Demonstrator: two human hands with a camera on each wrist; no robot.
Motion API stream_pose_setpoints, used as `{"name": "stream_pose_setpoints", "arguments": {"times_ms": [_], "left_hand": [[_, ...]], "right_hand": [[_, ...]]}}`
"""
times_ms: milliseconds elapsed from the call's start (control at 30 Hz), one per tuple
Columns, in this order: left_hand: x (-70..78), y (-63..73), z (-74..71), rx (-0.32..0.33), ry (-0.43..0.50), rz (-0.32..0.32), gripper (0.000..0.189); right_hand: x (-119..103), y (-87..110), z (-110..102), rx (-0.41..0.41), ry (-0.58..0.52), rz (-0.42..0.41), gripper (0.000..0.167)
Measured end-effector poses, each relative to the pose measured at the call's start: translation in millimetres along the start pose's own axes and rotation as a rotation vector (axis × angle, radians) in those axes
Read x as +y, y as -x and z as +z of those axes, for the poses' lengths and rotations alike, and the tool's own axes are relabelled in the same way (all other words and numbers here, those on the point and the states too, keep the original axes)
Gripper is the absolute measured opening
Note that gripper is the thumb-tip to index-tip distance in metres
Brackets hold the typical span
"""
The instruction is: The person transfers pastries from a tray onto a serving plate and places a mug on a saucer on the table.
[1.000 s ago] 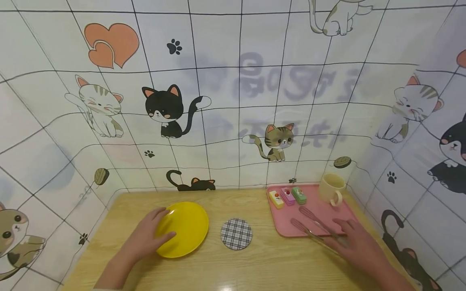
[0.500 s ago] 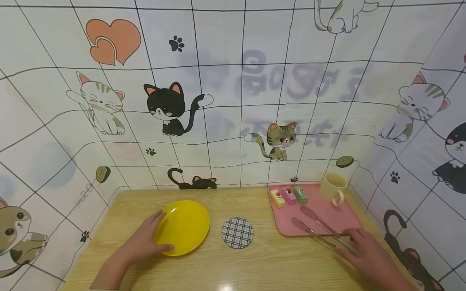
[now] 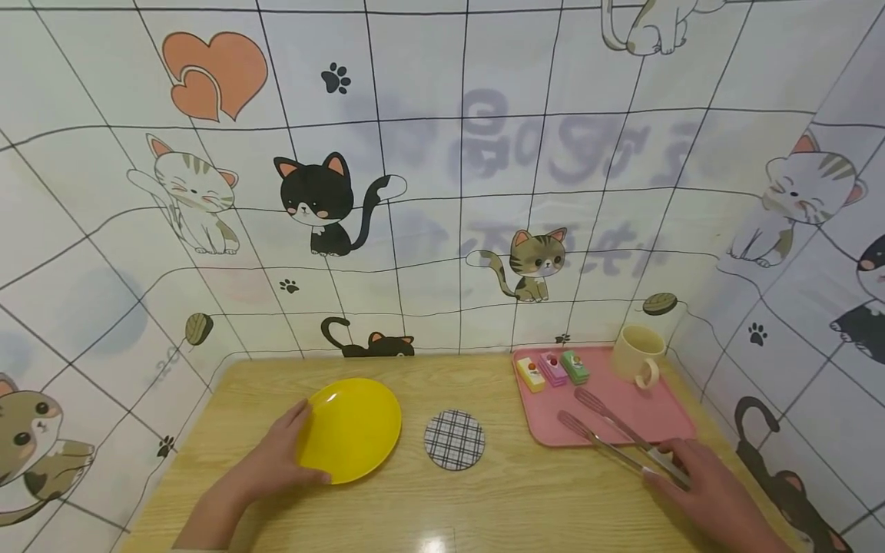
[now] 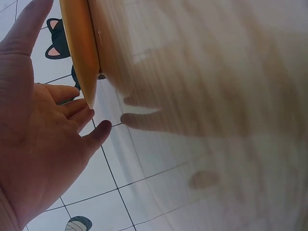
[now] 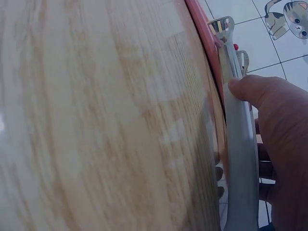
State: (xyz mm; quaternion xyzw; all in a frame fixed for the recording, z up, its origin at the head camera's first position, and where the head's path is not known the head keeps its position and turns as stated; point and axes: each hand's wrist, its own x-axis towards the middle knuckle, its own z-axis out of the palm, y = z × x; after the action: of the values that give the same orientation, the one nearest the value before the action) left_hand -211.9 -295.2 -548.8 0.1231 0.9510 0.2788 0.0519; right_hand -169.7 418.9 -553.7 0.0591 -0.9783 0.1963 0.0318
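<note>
In the head view my left hand (image 3: 276,453) is at the left side of a round yellow plate (image 3: 356,430), thumb near its front rim and fingers at its far left rim. The left wrist view shows this hand's fingers loosely spread beside the edge of the plate (image 4: 79,43). My right hand (image 3: 705,484) holds a pair of metal tongs (image 3: 622,438), its thumb pressing along one arm. In the right wrist view that arm of the tongs (image 5: 240,144) runs under the thumb. The tongs' spread tips lie over a pink tray (image 3: 664,407).
On the tray's far left are small cake slices in yellow (image 3: 531,375), pink (image 3: 552,369) and green (image 3: 575,367). A cream mug (image 3: 638,353) stands at its far right corner. A plaid round coaster (image 3: 454,440) lies between plate and tray. Cat-print walls enclose the table (image 3: 484,507).
My right hand has drawn in and closed round the tongs' handle end. My left hand's thumb has shifted from over the plate to its front rim. The view has shifted slightly.
</note>
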Motion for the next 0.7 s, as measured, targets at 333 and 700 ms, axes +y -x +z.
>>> {"name": "stream_pose_setpoints", "arguments": {"times_ms": [333,700], "left_hand": [[-0.1,1.4,-1.8,-0.037,-0.004,-0.008,0.143],[2.9,1.3,-4.0,-0.049,0.006,-0.005,0.142]], "right_hand": [[0,-0.2,3,-0.008,-0.004,0.036,0.080],[6,6.9,13,0.058,-0.020,-0.006,0.077]]}}
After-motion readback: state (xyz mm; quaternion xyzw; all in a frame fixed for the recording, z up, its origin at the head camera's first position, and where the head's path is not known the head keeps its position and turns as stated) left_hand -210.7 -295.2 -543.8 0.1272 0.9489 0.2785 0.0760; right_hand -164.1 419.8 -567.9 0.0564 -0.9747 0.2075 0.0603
